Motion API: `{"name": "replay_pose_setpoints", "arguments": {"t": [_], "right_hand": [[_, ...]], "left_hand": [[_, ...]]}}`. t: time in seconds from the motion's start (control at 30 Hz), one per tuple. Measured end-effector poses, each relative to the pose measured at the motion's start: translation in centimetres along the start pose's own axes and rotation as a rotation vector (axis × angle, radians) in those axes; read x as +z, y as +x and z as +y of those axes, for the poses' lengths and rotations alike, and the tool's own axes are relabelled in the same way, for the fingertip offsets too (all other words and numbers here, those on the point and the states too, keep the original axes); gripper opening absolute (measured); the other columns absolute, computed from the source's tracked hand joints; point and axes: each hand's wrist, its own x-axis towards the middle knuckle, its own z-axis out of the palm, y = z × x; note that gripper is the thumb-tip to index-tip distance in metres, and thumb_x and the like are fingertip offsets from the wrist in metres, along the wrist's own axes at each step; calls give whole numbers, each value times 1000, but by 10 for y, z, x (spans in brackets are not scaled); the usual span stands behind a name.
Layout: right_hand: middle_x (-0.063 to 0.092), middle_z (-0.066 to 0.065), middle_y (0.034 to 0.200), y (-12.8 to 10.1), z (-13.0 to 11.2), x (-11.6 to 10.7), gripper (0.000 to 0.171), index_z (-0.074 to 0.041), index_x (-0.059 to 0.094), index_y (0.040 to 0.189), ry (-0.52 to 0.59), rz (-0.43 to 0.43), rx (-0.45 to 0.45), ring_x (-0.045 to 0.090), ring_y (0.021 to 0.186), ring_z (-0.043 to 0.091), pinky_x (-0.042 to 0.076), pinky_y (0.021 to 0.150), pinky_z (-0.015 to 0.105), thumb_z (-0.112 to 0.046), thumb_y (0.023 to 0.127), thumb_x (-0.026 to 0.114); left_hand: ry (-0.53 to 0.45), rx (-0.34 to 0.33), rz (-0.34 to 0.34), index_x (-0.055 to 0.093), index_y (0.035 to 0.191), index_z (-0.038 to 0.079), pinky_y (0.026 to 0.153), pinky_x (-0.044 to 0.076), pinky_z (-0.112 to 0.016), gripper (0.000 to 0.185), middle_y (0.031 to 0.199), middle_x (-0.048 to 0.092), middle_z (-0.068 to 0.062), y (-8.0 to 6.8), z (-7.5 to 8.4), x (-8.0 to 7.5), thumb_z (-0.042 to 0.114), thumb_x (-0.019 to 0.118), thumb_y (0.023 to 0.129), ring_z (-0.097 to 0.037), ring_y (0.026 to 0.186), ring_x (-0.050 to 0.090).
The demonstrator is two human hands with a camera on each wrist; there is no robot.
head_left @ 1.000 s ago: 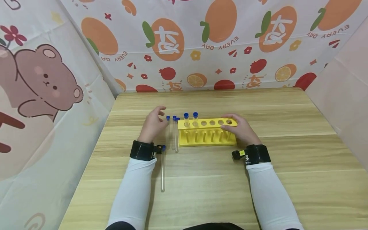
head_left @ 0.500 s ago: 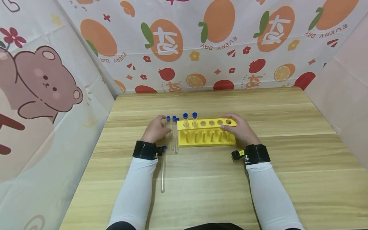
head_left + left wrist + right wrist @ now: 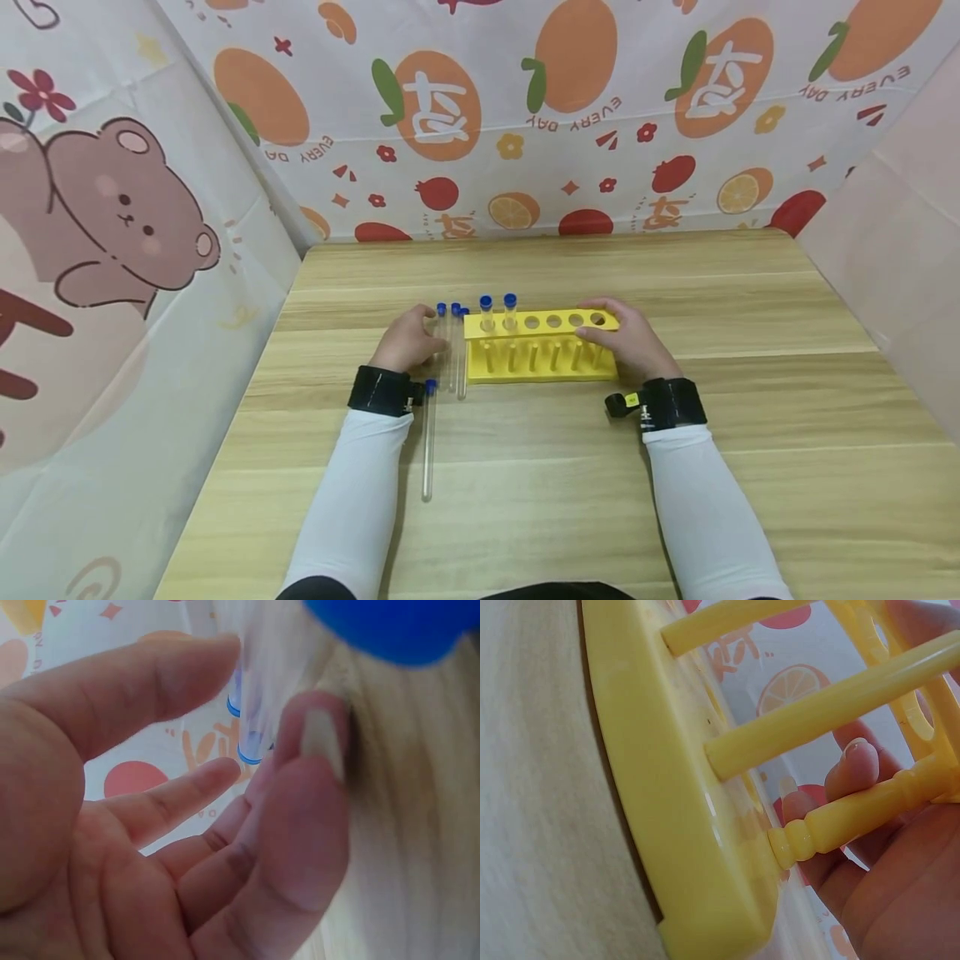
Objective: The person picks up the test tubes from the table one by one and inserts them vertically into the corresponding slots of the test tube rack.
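My right hand (image 3: 636, 342) grips the right end of a yellow test tube rack (image 3: 543, 374), thumb in front. Its fingers reach behind an end post (image 3: 855, 817) in the right wrist view. Two blue-capped test tubes (image 3: 487, 315) stand in the leftmost holes. Left of the rack, three more capped tubes (image 3: 453, 350) lie side by side. My left hand (image 3: 405, 340) is beside the outermost one, thumb and fingers apart around its upper part. In the left wrist view blue-rimmed clear tubes (image 3: 251, 739) show beyond the fingers; no firm pinch is visible.
Another blue-capped test tube (image 3: 428, 450) lies on the wooden table (image 3: 540, 500) near the left wrist strap (image 3: 380, 391). A printed cloth (image 3: 570, 158) hangs behind the table's far edge, with further cloths at both sides.
My left hand has come down and slightly right, closer to the outermost lying tube, and its fingers have drawn in. My right hand stays on the rack, which has not moved.
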Motion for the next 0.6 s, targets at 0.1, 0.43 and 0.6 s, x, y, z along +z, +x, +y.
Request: {"name": "replay_pose_setpoints", "arguments": {"t": [0.1,0.43,0.6], "right_hand": [[44,5,150,-1,-1,0,62,-23,57,134,0,-2,7,36,140,29,39,107,53,-53,82,75],[47,6,148,-1,0,0,61,-23,58,133,-6,2,-18,35,141,30,31,112,58,-52,82,74],[46,5,149,0,1,0,62,-21,58,134,-5,3,-12,35,141,30,29,113,59,-52,82,74]], "left_hand": [[-23,-16,-1,42,143,7,53,51,-31,66,82,67,-12,-1,0,1,18,74,86,-22,62,62],[-67,-38,-18,39,145,7,48,53,-31,70,70,65,-12,0,-1,3,12,72,84,-21,53,61],[-89,-59,-25,33,148,7,47,55,-34,75,68,66,-13,-1,-1,3,10,70,83,-22,51,62]]}}
